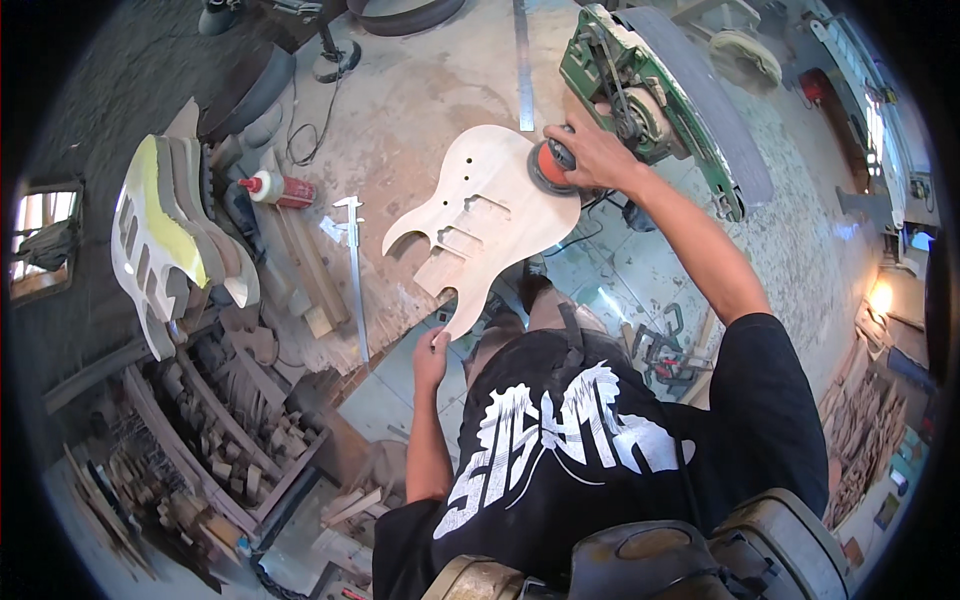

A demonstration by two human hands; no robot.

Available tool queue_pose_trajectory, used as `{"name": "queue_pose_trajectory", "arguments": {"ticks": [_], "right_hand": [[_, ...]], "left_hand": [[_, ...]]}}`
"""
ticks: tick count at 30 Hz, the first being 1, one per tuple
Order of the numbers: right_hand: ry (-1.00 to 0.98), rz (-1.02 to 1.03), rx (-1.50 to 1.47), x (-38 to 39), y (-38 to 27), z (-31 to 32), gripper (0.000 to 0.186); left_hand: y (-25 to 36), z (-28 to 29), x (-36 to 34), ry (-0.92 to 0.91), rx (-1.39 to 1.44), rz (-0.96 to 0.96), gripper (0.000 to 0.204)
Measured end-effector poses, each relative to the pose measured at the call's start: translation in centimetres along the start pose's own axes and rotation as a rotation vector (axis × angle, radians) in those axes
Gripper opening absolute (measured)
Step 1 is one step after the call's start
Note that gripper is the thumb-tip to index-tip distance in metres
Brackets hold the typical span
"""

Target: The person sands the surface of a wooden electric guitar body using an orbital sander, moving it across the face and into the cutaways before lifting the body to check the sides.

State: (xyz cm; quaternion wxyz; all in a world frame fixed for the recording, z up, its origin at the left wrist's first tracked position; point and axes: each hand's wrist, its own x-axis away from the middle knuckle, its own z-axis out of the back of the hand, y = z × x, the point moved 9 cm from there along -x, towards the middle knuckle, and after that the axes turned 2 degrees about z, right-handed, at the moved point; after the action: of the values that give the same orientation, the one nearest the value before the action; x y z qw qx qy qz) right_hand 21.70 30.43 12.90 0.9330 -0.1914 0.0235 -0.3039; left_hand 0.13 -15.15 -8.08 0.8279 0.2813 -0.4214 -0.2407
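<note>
A pale wooden electric guitar body [510,215] lies flat on the workbench [400,90], partly over its near edge. It has routed pockets in the middle and several small dark holes. My right hand [597,157] is wrapped over the top of a red and black handheld sander [553,165]. The sander's pad rests on the far right edge of the body. My left hand [431,357] pinches the tip of the body's near horn, its fingers closed on the wood.
Left of the body lie a caliper [353,260], a red and white glue bottle [277,188] and wood strips [310,270]. More guitar bodies [165,230] stand at the far left. A steel ruler [523,80] and a green belt sander [640,90] are beyond. Offcuts fill a rack [190,450].
</note>
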Motion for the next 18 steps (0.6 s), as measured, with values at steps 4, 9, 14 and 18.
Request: {"name": "queue_pose_trajectory", "arguments": {"ticks": [4, 9, 14, 18], "right_hand": [[0.047, -0.043, -0.009, 1.4, 0.5, 0.3, 0.069], [0.026, -0.116, 0.066, 3.1, 1.7, 0.6, 0.068], [0.124, -0.015, 0.022, 6.5, -0.7, -0.2, 0.065], [0.093, -0.145, 0.076, 7.9, 1.5, -0.2, 0.064]], "left_hand": [[0.4, 0.1, 0.0, -0.006, -0.021, 0.000, 0.043], [0.5, 0.2, -0.1, 0.006, -0.048, -0.006, 0.044], [0.7, 0.2, -0.2, 0.001, -0.037, -0.016, 0.044], [1.4, 0.0, -0.3, -0.042, -0.036, -0.027, 0.044]]}}
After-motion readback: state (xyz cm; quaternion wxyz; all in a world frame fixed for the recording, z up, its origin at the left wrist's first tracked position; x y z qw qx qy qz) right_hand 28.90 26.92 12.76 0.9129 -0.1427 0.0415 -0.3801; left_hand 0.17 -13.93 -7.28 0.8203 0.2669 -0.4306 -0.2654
